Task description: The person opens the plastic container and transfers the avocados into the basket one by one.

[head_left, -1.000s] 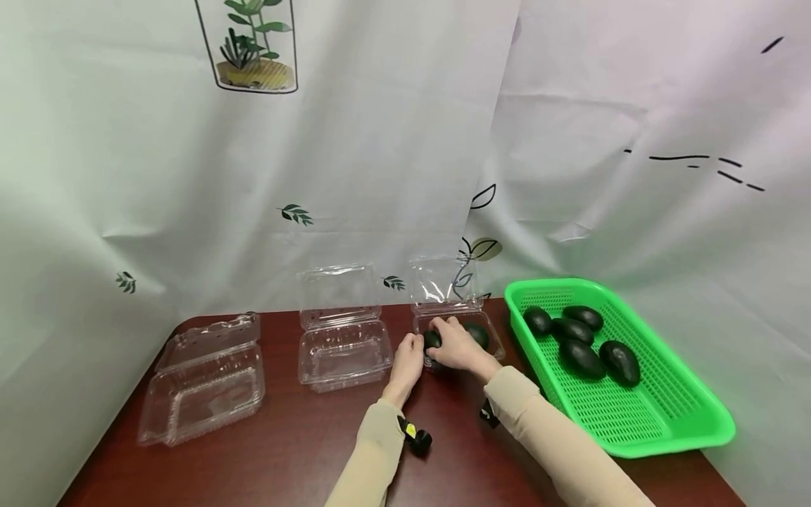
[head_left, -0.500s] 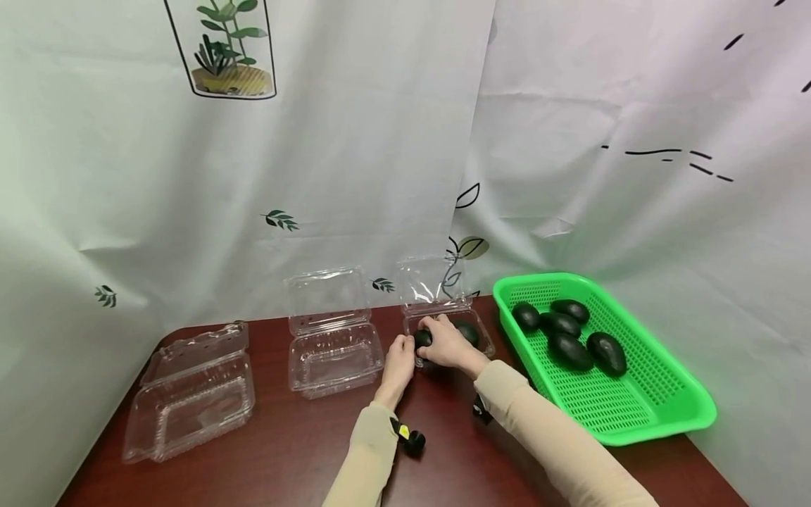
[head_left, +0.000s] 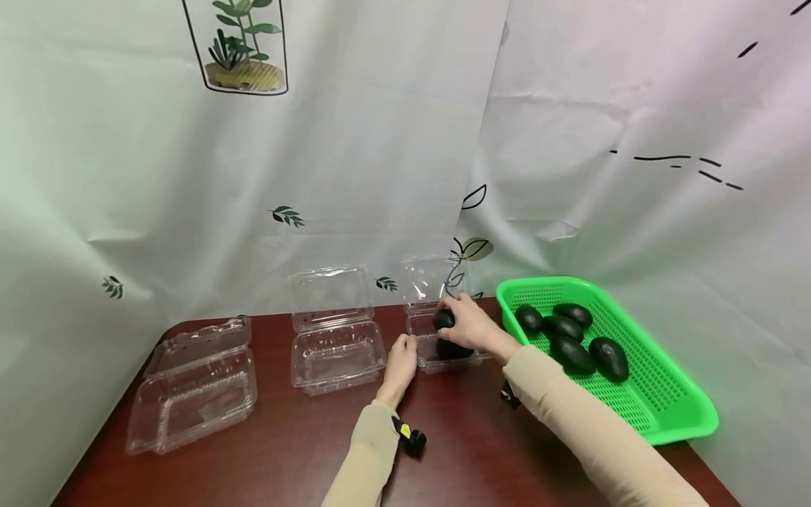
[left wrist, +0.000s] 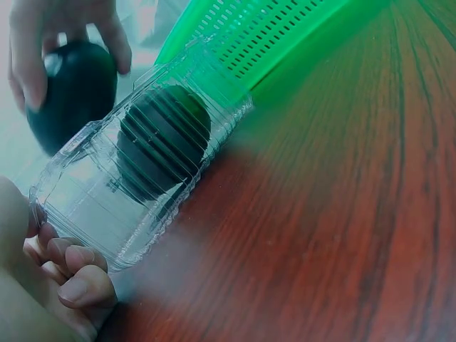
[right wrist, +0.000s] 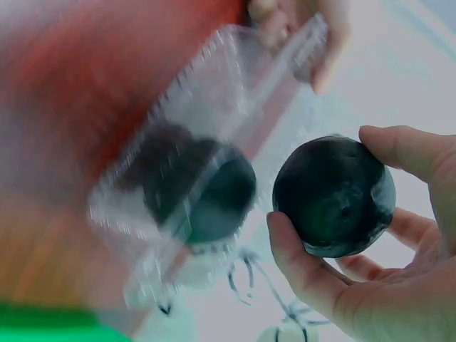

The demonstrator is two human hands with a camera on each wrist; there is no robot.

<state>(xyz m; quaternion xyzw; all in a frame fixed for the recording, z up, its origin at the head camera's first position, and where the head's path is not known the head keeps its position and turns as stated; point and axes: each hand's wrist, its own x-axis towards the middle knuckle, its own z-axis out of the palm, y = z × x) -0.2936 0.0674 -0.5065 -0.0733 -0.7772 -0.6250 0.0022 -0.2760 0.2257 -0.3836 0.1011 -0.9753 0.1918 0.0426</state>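
Your right hand (head_left: pixel 472 325) has its grip closed round a dark avocado (head_left: pixel 443 318), thumb and fingers cupping it, just above the open clear clamshell (head_left: pixel 426 325) at the back of the desk (head_left: pixel 304 443). A second avocado (head_left: pixel 453 349) already sits in the tray. Your left hand (head_left: pixel 402 360) has its fingers curled on the clamshell's near left corner, bracing it.

Handling, as I judge it: the avocado is firm, smooth-skinned and rounded, so it can roll; keep the hold across its widest part. The clamshell is thin, light plastic that flexes and slides, so hold it at the rim, not the wall. The green basket (head_left: pixel 671 415) with four more avocados sits just right.
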